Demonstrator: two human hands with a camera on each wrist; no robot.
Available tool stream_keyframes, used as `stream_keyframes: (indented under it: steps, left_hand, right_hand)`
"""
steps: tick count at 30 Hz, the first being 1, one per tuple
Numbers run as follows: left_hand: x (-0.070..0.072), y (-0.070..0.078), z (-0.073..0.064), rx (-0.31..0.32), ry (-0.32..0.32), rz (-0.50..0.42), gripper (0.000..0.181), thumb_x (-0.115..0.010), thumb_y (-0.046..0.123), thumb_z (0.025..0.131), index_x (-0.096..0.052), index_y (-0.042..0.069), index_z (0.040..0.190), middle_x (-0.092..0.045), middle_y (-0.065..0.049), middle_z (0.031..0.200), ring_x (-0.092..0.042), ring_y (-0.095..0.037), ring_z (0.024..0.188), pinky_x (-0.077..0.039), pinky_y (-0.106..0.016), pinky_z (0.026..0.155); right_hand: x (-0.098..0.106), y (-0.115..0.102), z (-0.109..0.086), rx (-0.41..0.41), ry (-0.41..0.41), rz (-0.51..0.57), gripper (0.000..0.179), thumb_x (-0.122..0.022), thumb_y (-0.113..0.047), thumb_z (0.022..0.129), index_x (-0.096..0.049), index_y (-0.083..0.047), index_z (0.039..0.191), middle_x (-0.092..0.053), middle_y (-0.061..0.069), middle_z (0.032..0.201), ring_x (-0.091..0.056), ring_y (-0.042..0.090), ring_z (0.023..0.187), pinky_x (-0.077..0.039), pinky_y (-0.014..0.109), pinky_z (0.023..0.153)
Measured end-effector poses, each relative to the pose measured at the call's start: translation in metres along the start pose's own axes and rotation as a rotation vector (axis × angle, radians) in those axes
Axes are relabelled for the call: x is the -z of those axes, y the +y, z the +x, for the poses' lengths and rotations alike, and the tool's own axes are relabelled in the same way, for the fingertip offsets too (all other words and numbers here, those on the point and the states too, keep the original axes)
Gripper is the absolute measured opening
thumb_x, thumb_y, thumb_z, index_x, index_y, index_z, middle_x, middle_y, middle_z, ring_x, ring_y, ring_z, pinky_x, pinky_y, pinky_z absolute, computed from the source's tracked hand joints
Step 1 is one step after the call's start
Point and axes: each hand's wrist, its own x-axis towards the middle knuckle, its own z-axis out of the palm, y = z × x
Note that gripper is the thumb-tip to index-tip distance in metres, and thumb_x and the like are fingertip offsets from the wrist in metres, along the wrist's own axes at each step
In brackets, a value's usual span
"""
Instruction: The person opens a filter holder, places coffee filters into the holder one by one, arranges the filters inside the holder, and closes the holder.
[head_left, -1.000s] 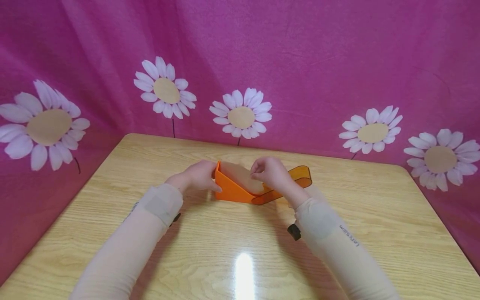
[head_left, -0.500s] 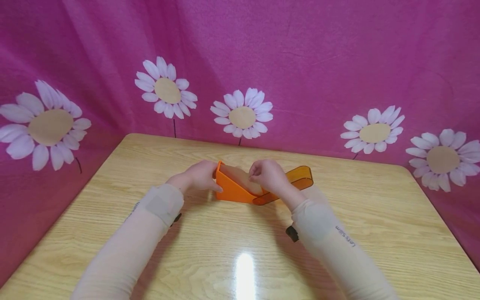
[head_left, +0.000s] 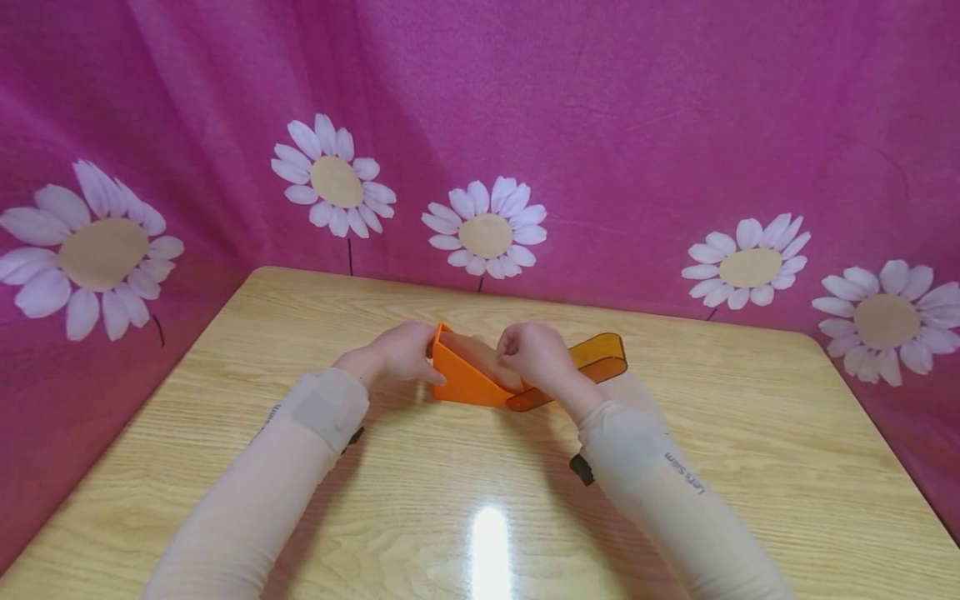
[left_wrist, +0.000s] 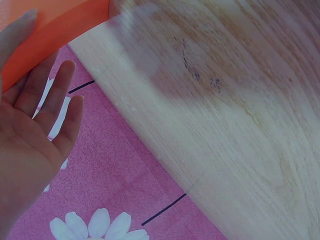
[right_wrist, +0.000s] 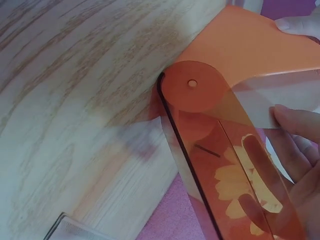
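An orange wedge-shaped box [head_left: 468, 379] with a hinged see-through orange lid [head_left: 600, 354] stands at mid-table, its lid swung out to the right. My left hand [head_left: 401, 350] grips the box's tall left end, thumb on the front face and fingers behind. A thin brownish paper sheet [head_left: 480, 354] shows in the box's mouth. My right hand [head_left: 536, 354] pinches the sheet's edge between thumb and forefinger, above the hinge. In the right wrist view the thumb [right_wrist: 285, 117] presses on the pale sheet [right_wrist: 257, 102], and other fingers show through the lid.
A pale flat thing [head_left: 633, 392] lies partly hidden behind the right forearm. In the right wrist view a clear dark-edged item [right_wrist: 75, 230] sits at the lower left. A pink curtain [head_left: 615, 125] printed with daisies surrounds the wooden table [head_left: 405, 500] at its back and sides.
My right hand has lowered slightly and shifted a little left, with the sheet sinking deeper into the box. The left hand keeps its grip on the box.
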Motion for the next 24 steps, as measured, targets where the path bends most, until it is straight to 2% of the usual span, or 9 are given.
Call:
stream_keyframes:
  steps: [9, 13, 18, 24]
  left_hand:
    - [-0.001, -0.002, 0.001, -0.01, -0.001, -0.016, 0.044, -0.077, 0.016, 0.077, -0.06, 0.012, 0.117, -0.066, -0.002, 0.111, -0.058, -0.02, 0.104, -0.041, -0.041, 0.102]
    - [-0.001, -0.001, 0.001, -0.011, 0.001, -0.014, 0.044, -0.076, 0.016, 0.077, -0.06, 0.012, 0.117, -0.067, -0.002, 0.11, -0.058, -0.02, 0.104, -0.041, -0.041, 0.102]
    - [-0.001, -0.001, 0.0, -0.008, 0.004, -0.018, 0.043, -0.076, 0.016, 0.077, -0.06, 0.011, 0.116, -0.066, -0.002, 0.11, -0.058, -0.02, 0.104, -0.041, -0.041, 0.102]
    - [-0.001, 0.0, 0.0, -0.011, 0.004, -0.014, 0.044, -0.076, 0.016, 0.077, -0.06, 0.01, 0.117, -0.066, -0.003, 0.111, -0.058, -0.021, 0.103, -0.042, -0.041, 0.101]
  right_hand:
    - [-0.004, 0.0, 0.002, 0.001, 0.004, -0.034, 0.006, -0.07, -0.012, 0.081, -0.067, -0.011, 0.075, -0.07, 0.003, 0.079, -0.063, 0.02, 0.081, -0.046, 0.04, 0.082]
    - [0.0, 0.0, 0.002, -0.004, -0.013, -0.046, 0.006, -0.071, -0.016, 0.081, -0.067, -0.011, 0.08, -0.071, 0.003, 0.082, -0.063, 0.02, 0.081, -0.046, 0.039, 0.081]
    - [0.024, -0.001, -0.002, -0.041, -0.017, 0.029, 0.017, -0.07, -0.024, 0.083, -0.066, -0.01, 0.091, -0.07, 0.006, 0.092, -0.062, 0.022, 0.086, -0.049, 0.036, 0.079]
    - [0.067, 0.007, -0.011, -0.05, 0.071, 0.111, 0.02, -0.067, -0.023, 0.086, -0.065, -0.007, 0.097, -0.069, 0.011, 0.099, -0.062, 0.027, 0.097, -0.049, 0.041, 0.086]
